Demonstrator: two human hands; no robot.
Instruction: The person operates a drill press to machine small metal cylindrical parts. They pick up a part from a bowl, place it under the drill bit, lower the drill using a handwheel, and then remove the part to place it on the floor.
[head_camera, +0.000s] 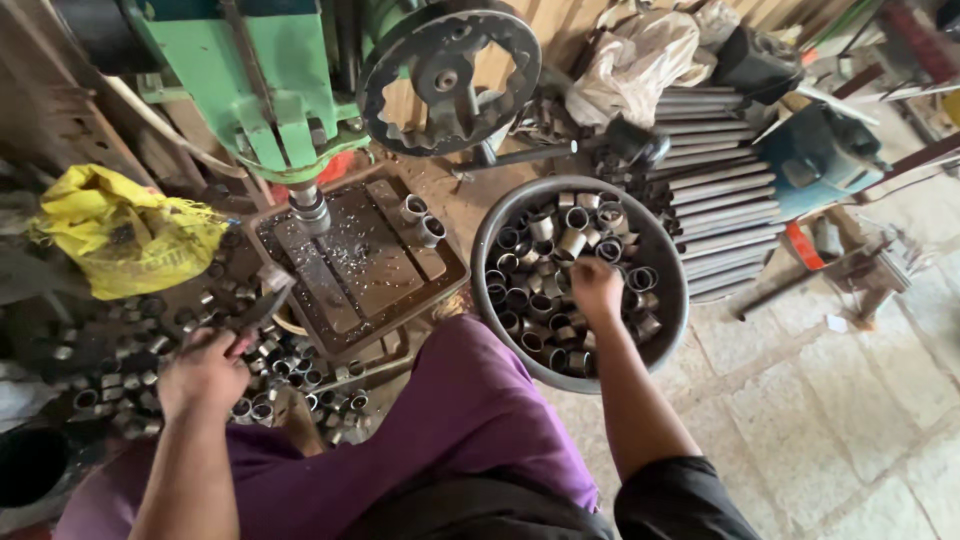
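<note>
My right hand reaches into a round grey metal basin full of short steel tube pieces; its fingers are curled down among them, and whether it grips one I cannot tell. My left hand is closed around the dark handle of a tool whose tip points toward the drill table. It hovers over a heap of loose tube pieces on the left. Two tube pieces stand on the dark slotted table of a green drill press.
A black handwheel sticks out from the press. Long grey rods lie stacked at right, beside a blue machine part. A yellow bag sits left, a pale cloth bundle at top. My purple-clad legs fill the foreground.
</note>
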